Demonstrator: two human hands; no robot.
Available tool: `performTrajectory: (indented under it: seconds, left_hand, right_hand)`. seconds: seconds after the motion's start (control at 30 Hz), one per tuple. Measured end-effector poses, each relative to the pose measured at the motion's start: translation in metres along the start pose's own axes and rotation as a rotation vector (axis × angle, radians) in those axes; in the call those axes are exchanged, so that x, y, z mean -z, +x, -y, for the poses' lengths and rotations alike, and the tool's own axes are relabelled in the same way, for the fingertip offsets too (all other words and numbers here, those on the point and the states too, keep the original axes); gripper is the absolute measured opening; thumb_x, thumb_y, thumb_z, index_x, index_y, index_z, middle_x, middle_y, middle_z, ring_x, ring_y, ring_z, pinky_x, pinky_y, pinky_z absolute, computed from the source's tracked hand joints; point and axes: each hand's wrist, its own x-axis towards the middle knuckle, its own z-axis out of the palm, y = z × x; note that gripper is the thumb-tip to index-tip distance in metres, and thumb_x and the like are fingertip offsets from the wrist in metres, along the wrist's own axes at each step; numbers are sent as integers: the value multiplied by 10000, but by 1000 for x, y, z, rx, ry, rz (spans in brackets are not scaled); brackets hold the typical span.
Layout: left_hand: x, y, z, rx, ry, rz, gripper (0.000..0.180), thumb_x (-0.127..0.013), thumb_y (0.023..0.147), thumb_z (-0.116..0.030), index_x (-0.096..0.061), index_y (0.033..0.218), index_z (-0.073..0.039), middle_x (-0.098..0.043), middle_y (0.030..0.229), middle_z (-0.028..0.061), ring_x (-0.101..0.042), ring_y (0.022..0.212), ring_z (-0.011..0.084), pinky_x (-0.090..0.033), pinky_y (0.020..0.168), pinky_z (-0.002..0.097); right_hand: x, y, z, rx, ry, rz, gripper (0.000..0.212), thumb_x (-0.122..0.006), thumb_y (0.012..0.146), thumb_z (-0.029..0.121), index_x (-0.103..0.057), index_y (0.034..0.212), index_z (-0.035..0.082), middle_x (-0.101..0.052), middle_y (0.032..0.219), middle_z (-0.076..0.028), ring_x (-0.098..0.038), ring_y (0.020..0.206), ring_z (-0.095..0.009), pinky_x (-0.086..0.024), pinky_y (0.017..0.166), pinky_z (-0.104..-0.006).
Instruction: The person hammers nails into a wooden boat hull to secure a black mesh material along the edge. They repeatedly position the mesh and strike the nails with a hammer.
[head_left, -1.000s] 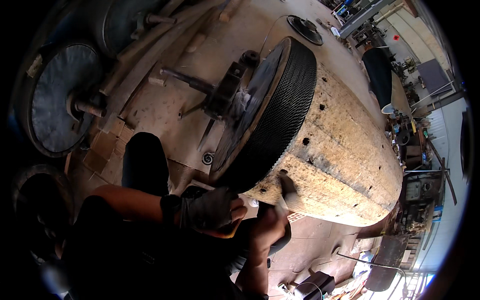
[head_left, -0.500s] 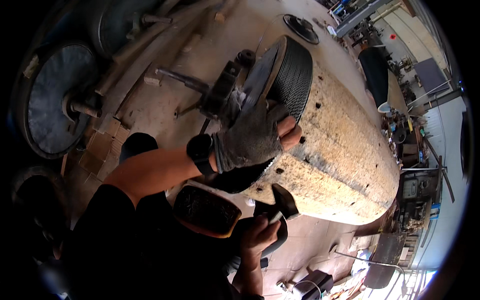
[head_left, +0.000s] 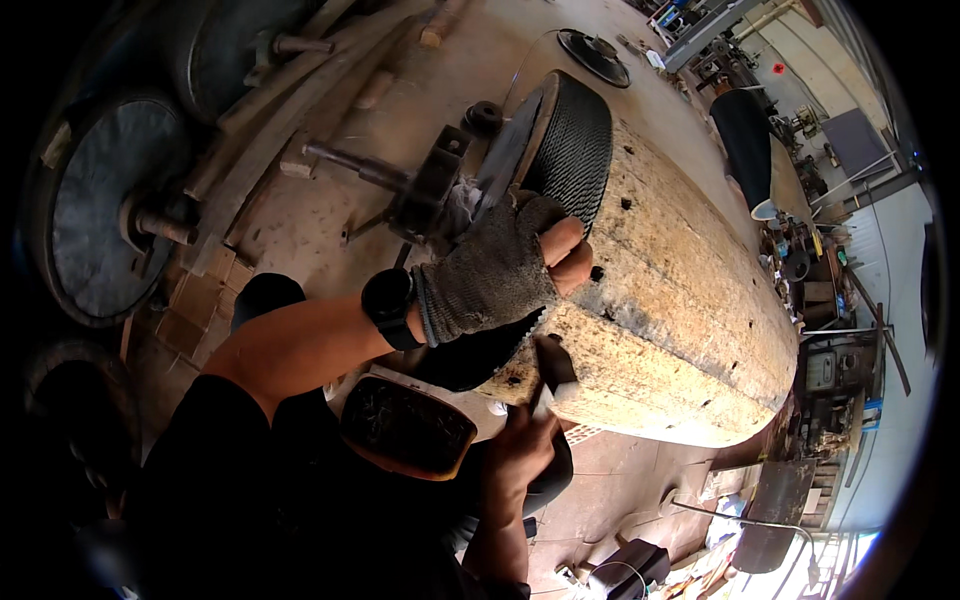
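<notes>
A large tapered drum of pale, stained wood (head_left: pixel 670 300) lies across the middle, dotted with dark holes. Dark twisted cord (head_left: pixel 580 135) is wound round its far left end. My left hand (head_left: pixel 495 265), in a grey glove with bare fingertips, rests closed on the drum beside the cord; whatever its fingers pinch is hidden. Low at the drum's near edge, my bare right hand (head_left: pixel 522 445) is closed round the handle of what looks like a hammer. The dark head of that hammer (head_left: pixel 556 365) is against or just in front of the wood, below my left hand.
A metal shaft and block (head_left: pixel 430 185) stand out from the drum's left end. An open dark container (head_left: pixel 408 425) sits by my legs. Round metal-faced drums (head_left: pixel 115 205) and long timbers (head_left: pixel 290 110) lie at left. A black disc (head_left: pixel 593 58) rests on the floor beyond.
My right hand has raised the hammer up and slightly left, closer to my left hand. The left hand stays on the drum. The whole view has shifted slightly.
</notes>
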Motion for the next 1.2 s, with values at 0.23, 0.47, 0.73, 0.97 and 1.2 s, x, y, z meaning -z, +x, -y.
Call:
performTrajectory:
  seconds: [0.23,0.47,0.73,0.97,1.2]
  left_hand:
    - [-6,-3,5,-302,533,-141,144,-681,800,-60,-596,913,-81,-540,895,79,-552,761,278,-453,670,417]
    - [-12,-3,10,-312,688,-116,325,-672,789,-25,-603,1105,-61,-583,1042,121,-586,851,320,-498,702,447]
    - [-28,-78,-8,-201,284,-65,467,-592,852,28,-518,1313,23,-593,901,112,-602,787,283,-496,705,432]
    - [-46,-143,-35,-117,138,18,763,-633,819,60,-378,1524,-79,-563,757,14,-571,656,194,-499,708,357]
    - [-33,-128,-52,6,195,213,706,-619,800,87,-433,1470,-34,-588,785,25,-566,600,131,-490,649,323]
  right_hand:
    - [1,-19,-3,32,-33,-280,115,-615,910,33,-556,828,-22,-606,692,-230,-616,577,-437,-474,484,-464]
    - [19,-17,-1,74,551,-215,139,-504,940,43,-597,860,-20,-557,680,-177,-564,521,-366,-422,454,-422]
    - [-20,-58,-47,-176,266,0,243,-642,933,81,-504,1105,-22,-623,739,-252,-630,642,-475,-478,516,-510]
    - [-12,-70,-44,-242,375,18,173,-595,975,124,-526,1053,-14,-593,677,-226,-603,595,-443,-456,516,-466]
    - [-12,-73,-46,-173,381,22,258,-636,943,92,-526,1152,-13,-617,723,-235,-619,616,-455,-474,534,-494]
